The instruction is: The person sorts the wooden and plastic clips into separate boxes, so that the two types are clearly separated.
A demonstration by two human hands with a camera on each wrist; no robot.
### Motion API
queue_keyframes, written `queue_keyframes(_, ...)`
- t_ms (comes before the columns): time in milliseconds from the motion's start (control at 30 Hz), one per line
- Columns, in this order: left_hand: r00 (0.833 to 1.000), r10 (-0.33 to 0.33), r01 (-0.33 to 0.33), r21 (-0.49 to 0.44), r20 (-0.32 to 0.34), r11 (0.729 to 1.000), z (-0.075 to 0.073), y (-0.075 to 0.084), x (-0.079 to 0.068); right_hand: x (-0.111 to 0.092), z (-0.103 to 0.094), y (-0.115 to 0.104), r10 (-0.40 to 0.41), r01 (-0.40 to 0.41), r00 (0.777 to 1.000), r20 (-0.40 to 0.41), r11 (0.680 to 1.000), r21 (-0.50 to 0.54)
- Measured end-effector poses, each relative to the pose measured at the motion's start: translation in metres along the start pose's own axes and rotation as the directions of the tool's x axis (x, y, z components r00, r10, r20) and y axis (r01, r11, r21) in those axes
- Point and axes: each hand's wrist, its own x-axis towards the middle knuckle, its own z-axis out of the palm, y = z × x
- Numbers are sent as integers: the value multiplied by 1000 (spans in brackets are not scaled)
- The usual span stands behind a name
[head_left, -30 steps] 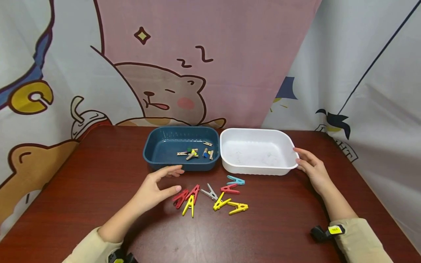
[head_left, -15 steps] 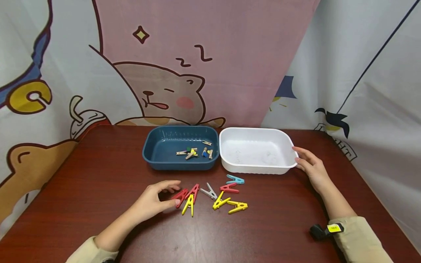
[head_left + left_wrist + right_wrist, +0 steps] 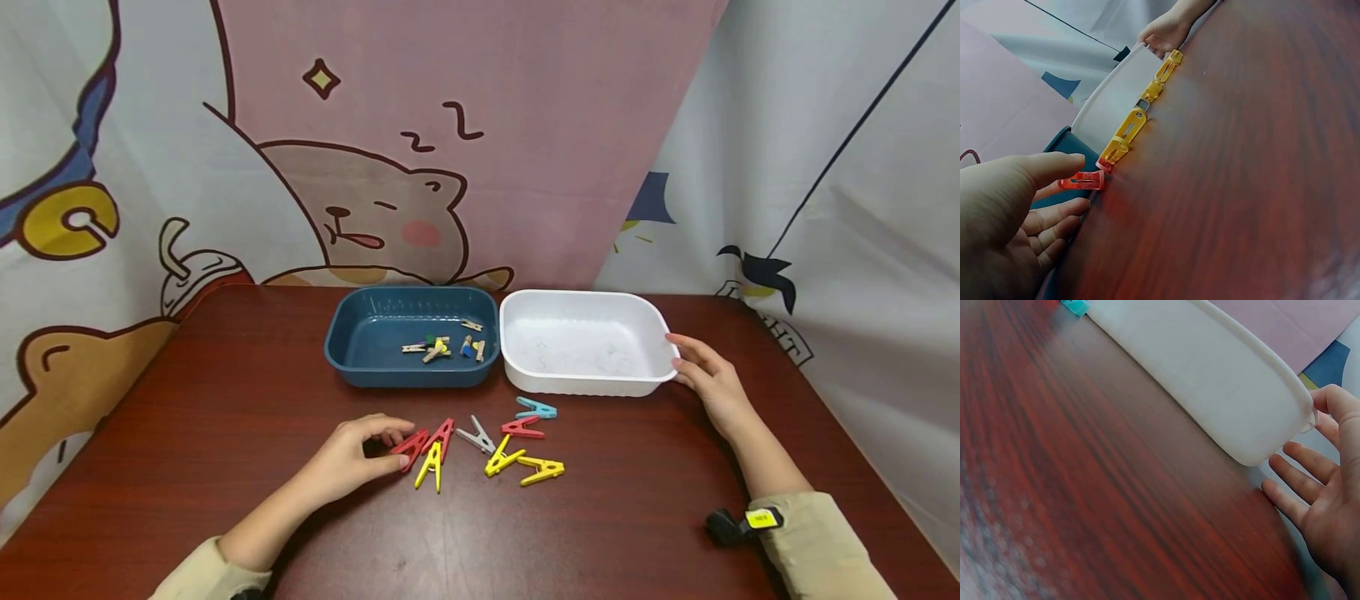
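My left hand is at the leftmost red clothespin, thumb and index finger on either side of its handles. In the left wrist view that red clothespin sits between thumb and index finger, the other fingers loosely bent below. Right beside it lie another red clothespin and a yellow clothespin. At the right, my right hand pinches the rim of the white basin with thumb and index finger. The remaining fingers spread beside the basin's end in the right wrist view.
A dark blue basin holding several small wooden clothespins adjoins the white one. In front lie a grey clothespin, a light blue one, a red one and two yellow ones. A printed curtain hangs behind the table.
My left hand has come down and toward me from in front of the blue basin to the leftmost red clothespin, its fingers closing in. The right hand stays on the white basin's rim.
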Motion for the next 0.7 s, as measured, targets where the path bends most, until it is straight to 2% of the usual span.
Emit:
queue_keyframes(200, 998, 53, -53, -11, -33, 999, 0, 0, 1, 0, 0, 1, -44, 43, 999, 21, 998, 36)
queue_keyframes(533, 998, -30, 30, -10, -57, 999, 0, 0, 0, -1, 0, -1, -39, 38, 999, 24, 999, 26)
queue_keyframes(700, 995, -2, 1, -11, -103, 1000, 0, 1, 2, -1, 0, -1, -33, 32, 999, 22, 999, 36)
